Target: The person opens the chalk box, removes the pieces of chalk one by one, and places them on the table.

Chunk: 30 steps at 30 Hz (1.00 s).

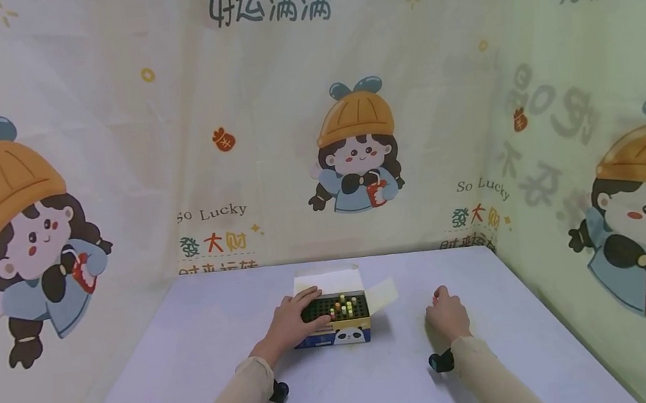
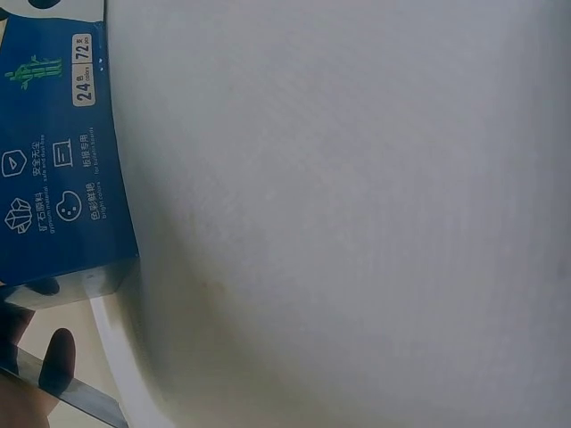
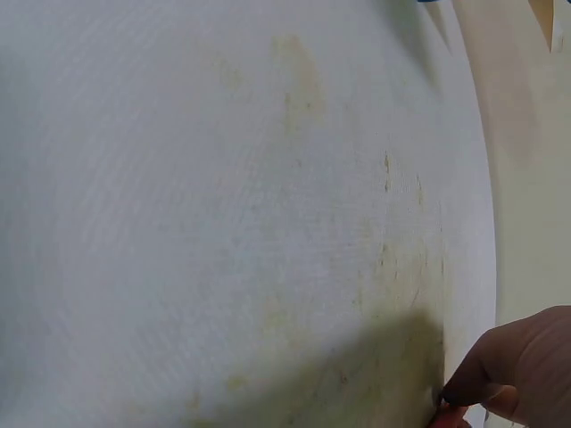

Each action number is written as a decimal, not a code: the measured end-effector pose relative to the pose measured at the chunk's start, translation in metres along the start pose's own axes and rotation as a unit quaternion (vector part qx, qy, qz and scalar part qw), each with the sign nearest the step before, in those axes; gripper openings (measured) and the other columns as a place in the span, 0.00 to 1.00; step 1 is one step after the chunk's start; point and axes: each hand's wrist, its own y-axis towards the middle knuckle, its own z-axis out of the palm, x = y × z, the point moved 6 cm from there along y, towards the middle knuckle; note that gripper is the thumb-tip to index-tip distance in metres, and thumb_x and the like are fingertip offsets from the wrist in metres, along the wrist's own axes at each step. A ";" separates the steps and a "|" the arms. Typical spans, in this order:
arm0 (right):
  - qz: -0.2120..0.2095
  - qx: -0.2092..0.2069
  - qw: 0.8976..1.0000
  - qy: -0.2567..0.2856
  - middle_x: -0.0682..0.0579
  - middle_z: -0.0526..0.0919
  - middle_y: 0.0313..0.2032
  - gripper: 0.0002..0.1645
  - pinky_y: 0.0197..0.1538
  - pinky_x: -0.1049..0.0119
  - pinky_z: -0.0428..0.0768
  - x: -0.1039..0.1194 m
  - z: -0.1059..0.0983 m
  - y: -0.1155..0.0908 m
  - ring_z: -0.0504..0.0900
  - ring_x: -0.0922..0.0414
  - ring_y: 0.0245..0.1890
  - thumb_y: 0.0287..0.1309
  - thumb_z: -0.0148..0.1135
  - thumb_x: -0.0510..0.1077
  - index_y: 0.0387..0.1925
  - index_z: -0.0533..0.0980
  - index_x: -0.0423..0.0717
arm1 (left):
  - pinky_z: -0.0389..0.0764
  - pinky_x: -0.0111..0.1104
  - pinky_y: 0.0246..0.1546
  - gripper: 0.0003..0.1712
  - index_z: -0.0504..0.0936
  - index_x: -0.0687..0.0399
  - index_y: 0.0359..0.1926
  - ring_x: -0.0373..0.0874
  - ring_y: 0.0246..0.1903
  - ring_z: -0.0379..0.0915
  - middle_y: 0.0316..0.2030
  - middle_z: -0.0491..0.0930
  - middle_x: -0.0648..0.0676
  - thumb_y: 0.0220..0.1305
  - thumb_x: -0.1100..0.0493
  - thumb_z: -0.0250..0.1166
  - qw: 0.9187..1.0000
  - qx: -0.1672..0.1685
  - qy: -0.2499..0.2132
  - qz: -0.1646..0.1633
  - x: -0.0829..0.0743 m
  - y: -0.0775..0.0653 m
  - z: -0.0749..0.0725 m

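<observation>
A blue and yellow chalk box (image 1: 351, 334) with a panda on its front stands on the table, its top open. Several chalk sticks (image 1: 344, 306) poke up from the dark holed insert, towards the right side. My left hand (image 1: 290, 321) holds the box at its left end, thumb along the front edge and fingers over towards the back. Printed blue cardboard of the chalk box (image 2: 62, 134) fills the left edge of the left wrist view. To the right of the box, my right hand (image 1: 449, 315) pinches a red chalk (image 3: 448, 417), mostly hidden by the fingers.
The lid flap (image 1: 327, 281) stands up behind the box, and a side flap (image 1: 381, 294) sticks out to the right. The white table (image 1: 201, 391) meets a printed cloth backdrop (image 1: 270, 167) at the back and sides. Stains mark the tabletop (image 3: 303, 89).
</observation>
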 end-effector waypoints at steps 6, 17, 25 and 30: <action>0.018 -0.006 1.000 0.001 0.25 0.68 0.51 0.29 0.47 0.39 0.75 0.000 -0.002 -0.005 0.71 0.30 0.49 0.60 0.53 0.40 0.61 0.66 0.29 | 0.67 0.64 0.64 0.46 0.70 0.35 0.76 0.59 0.64 0.67 0.77 0.65 0.43 0.63 0.24 0.63 1.000 0.007 0.002 0.007 0.001 -0.003 0.007; -0.125 -0.176 0.964 0.153 0.38 0.74 0.45 0.17 0.46 0.49 0.74 0.104 -0.055 -0.010 0.75 0.43 0.43 0.68 0.52 0.39 0.55 0.75 0.36 | 0.66 0.65 0.64 0.46 0.70 0.35 0.76 0.60 0.65 0.66 0.77 0.65 0.44 0.61 0.24 0.65 1.000 -0.001 -0.007 -0.004 -0.001 0.000 -0.003; -0.207 -0.051 0.974 0.075 0.46 0.83 0.39 0.10 0.43 0.53 0.82 0.176 -0.028 -0.039 0.81 0.50 0.39 0.67 0.62 0.40 0.45 0.83 0.40 | 0.68 0.63 0.63 0.46 0.70 0.34 0.76 0.58 0.63 0.68 0.76 0.65 0.43 0.61 0.24 0.64 1.000 -0.006 0.000 0.001 0.001 0.002 0.001; -0.210 0.033 0.976 0.038 0.48 0.84 0.36 0.09 0.39 0.59 0.83 0.183 0.001 -0.048 0.81 0.54 0.37 0.66 0.64 0.39 0.45 0.83 0.39 | 0.68 0.63 0.62 0.46 0.71 0.34 0.75 0.57 0.61 0.68 0.76 0.66 0.42 0.61 0.24 0.65 1.000 -0.013 -0.005 0.000 0.001 0.002 0.001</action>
